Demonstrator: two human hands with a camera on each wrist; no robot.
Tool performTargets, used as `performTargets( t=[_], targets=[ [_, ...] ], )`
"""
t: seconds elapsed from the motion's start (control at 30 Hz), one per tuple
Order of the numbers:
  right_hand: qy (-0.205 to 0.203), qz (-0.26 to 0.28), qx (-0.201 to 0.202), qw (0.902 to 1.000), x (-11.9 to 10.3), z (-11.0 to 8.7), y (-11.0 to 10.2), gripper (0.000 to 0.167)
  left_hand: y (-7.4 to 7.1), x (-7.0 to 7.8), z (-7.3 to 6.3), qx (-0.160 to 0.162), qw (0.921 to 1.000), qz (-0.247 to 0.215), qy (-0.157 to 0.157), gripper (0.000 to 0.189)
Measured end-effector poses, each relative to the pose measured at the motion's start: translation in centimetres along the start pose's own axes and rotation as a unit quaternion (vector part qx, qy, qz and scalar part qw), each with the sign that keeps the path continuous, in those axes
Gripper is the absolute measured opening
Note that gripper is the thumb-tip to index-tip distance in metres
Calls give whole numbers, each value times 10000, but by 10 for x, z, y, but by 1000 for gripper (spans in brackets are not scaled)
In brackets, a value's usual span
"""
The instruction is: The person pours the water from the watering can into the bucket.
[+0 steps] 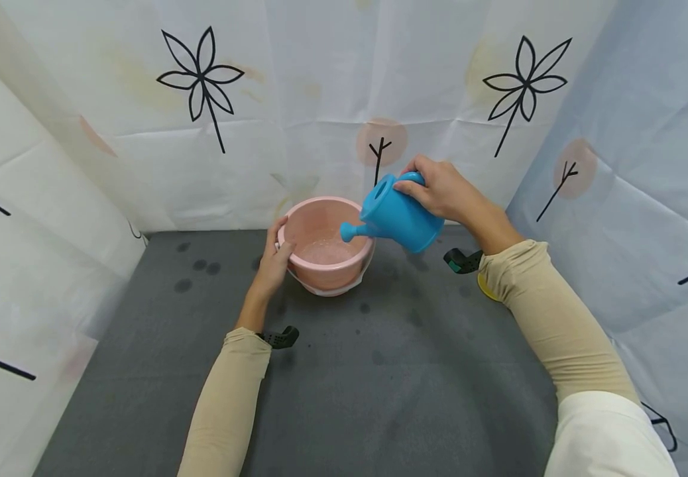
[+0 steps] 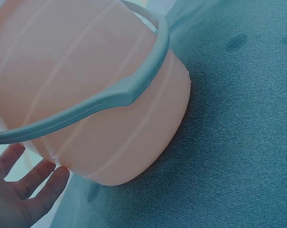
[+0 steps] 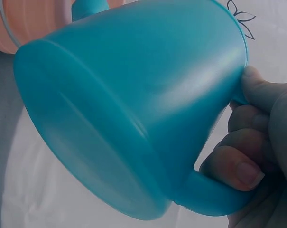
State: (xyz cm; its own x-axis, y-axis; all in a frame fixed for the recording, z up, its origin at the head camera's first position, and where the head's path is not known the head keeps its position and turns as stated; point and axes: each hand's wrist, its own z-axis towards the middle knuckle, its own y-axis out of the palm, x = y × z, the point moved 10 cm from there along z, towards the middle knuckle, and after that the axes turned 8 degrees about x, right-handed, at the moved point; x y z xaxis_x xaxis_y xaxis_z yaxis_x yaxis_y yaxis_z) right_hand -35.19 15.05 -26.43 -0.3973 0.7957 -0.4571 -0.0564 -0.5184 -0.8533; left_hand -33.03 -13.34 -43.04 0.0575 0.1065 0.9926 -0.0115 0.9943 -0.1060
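A pink bucket [image 1: 326, 267] stands on the grey cloth surface, with its white handle [image 1: 350, 286] hanging low around the front. My left hand [image 1: 272, 264] holds it at the left rim; in the left wrist view the fingers [image 2: 53, 185] lie against its outer side. Clear liquid shows on the bucket's floor. My right hand [image 1: 444, 191] grips the handle of a blue watering can [image 1: 406, 222], which tilts to the left with its spout [image 1: 352, 230] over the bucket's opening. In the right wrist view, fingers [image 3: 238, 166] curl through the can's handle loop [image 3: 209, 194].
Part of a yellow round thing [image 1: 487, 289] shows beneath the right forearm. Dark wet spots [image 1: 183, 285] mark the grey cloth [image 1: 344, 397]. White curtains [image 1: 320, 86] with black flower drawings close off the back and sides.
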Motion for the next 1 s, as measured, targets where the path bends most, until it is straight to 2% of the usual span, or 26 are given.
performTargets(
  t=[0.33,0.5,0.67,0.8,0.87,1.0],
  targets=[
    [-23,-16,-61,10000,-3,2,1,33,-1,-1,0,9,10000,-4,-47,64],
    [54,-73,-115,9999,-2,3,1,34,0,-1,2,-21,10000,-87,23,64],
    [100,-97,-154,9998,-3,4,1,35,0,-11,9,40,9999,-118,58,62],
    [174,-84,-191,9996,-3,4,2,35,0,-10,8,47,9999,-90,72,62],
    [183,-74,-199,9996,-3,4,2,35,0,-2,3,0,10000,-87,-6,63],
    [168,-71,-218,9996,-5,4,3,36,0,-2,2,7,10000,-69,-9,63]
  ],
)
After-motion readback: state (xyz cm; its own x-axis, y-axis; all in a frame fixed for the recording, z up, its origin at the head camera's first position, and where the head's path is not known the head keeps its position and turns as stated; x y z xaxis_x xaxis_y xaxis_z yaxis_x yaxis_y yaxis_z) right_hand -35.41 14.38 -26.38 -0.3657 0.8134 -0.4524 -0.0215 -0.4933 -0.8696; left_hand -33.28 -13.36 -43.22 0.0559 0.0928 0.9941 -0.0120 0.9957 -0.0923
